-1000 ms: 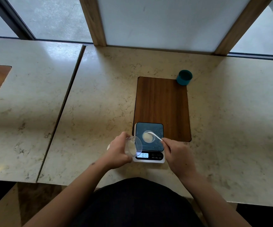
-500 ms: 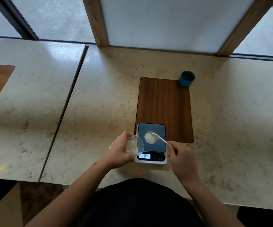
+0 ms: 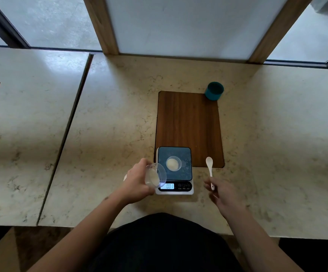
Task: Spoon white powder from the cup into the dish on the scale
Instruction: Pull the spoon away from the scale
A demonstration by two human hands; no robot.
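Beyond the counter we see pale frosted window panes set between slanted brown wooden posts. Below them stretches the cream, veined stone countertop, split by a dark seam on the left from a second slab of the same stone.

On the countertop lies a dark brown rectangular wooden board with rounded corners. A small teal round cup stands at the board's far right corner, partly over its edge.

At the near end of the board we find the white digital kitchen scale with a dark glass top, its lit display reading 001. A small clear round dish sits at the middle of the scale's platform, and a low heap of white powder lies inside it.

Our left hand is wrapped around a clear plastic cup, held tilted just beside the scale's left edge with its mouth turned toward the scale; a little white powder rests against its lower wall.

Our right hand is to the right of the scale, its fingers loosely curled, pinching the handle end of a small white plastic spoon. The spoon's bowl points away from us, over the near right corner of the board, apart from the dish.
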